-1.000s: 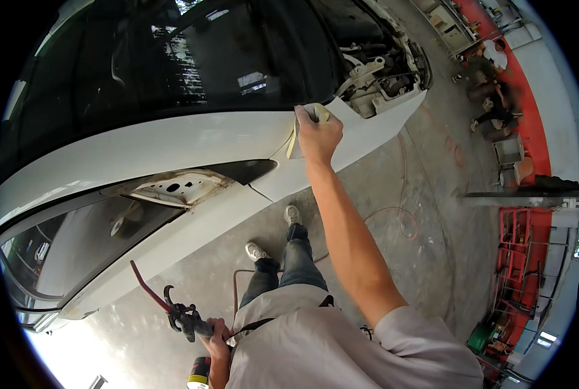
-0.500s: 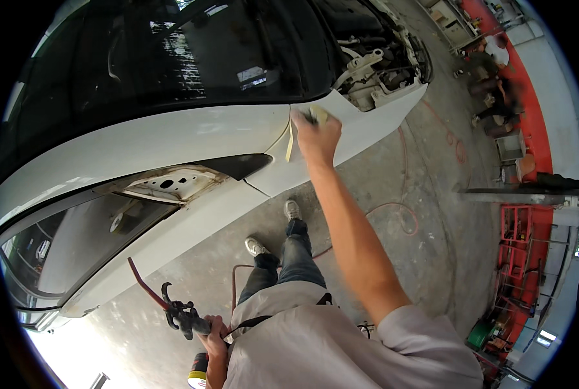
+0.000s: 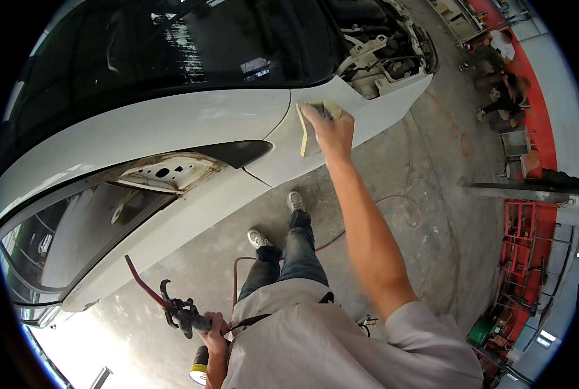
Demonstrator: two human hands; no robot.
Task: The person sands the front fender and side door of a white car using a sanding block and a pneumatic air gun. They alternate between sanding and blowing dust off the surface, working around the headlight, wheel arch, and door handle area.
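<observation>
My right hand is closed on a folded sheet of yellow sandpaper over the white fender, just ahead of the panel seam by the windshield. One flap of the sheet hangs down beside my thumb. At lower left, my left hand grips a black hooked tool, from which a dark red tube sticks up and to the left. Below that hand, close to my forearm, is a black, yellow and white cylinder, partly hidden.
The white car fills the upper left; its engine bay is exposed. A red hose lies looped on the concrete floor. Several people sit at the far right, above a red rack and a grey post.
My right hand and the sandpaper have shifted slightly right and forward along the fender, and more of the sheet shows. My left hand keeps its hold on the tool.
</observation>
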